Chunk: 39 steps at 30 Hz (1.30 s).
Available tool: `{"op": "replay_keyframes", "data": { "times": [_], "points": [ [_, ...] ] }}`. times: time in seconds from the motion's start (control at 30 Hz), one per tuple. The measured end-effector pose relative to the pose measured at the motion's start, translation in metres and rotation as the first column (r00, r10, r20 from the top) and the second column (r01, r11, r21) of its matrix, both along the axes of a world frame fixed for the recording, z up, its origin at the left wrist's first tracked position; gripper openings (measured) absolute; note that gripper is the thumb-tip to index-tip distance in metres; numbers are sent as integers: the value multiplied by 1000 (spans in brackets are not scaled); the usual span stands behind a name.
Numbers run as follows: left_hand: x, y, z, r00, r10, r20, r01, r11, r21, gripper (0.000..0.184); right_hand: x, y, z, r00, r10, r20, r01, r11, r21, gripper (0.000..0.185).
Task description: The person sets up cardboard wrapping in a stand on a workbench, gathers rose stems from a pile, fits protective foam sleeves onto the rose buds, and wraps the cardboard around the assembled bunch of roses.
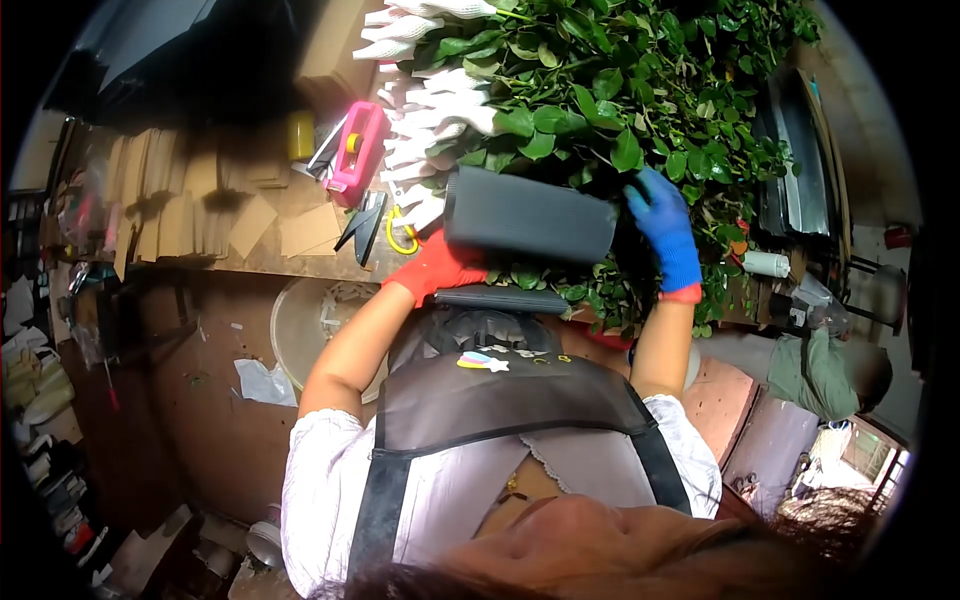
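A dark grey, box-like piece [530, 215] lies slantwise over the leafy stems, its far side hidden. My left hand [437, 265], in a red glove, is at its lower left end, fingers mostly out of sight behind it and closed on it. Just past its right end is my right hand [662, 228], in a blue glove, with bent fingers apart among the leaves and nothing visible in them. The large bunch of green leafy stems [640, 110] has flower heads in white mesh sleeves [440, 110] on the left. A second flat dark piece [500, 299] rests near my apron.
Left of the flowers on the wooden table are a pink tape dispenser [357, 155], a black stapler [361, 228], yellow-handled scissors [402, 230] and cardboard pieces [190, 215]. A pale bucket [300, 325] stands below. A person in green [815, 375] is at the right.
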<state>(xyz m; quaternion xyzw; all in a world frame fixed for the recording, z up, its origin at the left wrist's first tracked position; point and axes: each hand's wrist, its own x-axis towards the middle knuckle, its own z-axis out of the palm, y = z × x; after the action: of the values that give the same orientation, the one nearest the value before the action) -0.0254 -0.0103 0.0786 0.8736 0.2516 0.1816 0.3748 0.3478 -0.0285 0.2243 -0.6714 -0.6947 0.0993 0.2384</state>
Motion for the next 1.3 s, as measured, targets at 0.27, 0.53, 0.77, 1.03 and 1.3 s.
{"op": "replay_keyframes", "data": {
  "times": [0.27,0.53,0.77,1.03,1.3],
  "points": [
    [4,5,26,999,45,-22,-50,920,-389,51,-93,-90,85,674,385,-631,-648,719,-253,27],
    [1,32,20,987,162,3,-108,673,-731,45,-111,-59,-32,999,49,11,-47,990,-133,48],
    [-27,-9,-20,835,536,-122,-550,820,-158,33,-120,-27,-96,984,173,-47,-134,540,-831,63],
    [-35,-24,-40,711,632,-310,-689,535,-489,49,-157,-18,-105,959,282,-40,-206,588,-783,63],
    [-43,-22,-44,766,631,-125,-637,719,-279,33,-175,-25,-104,963,257,-82,-227,608,-760,55]
  ]
}}
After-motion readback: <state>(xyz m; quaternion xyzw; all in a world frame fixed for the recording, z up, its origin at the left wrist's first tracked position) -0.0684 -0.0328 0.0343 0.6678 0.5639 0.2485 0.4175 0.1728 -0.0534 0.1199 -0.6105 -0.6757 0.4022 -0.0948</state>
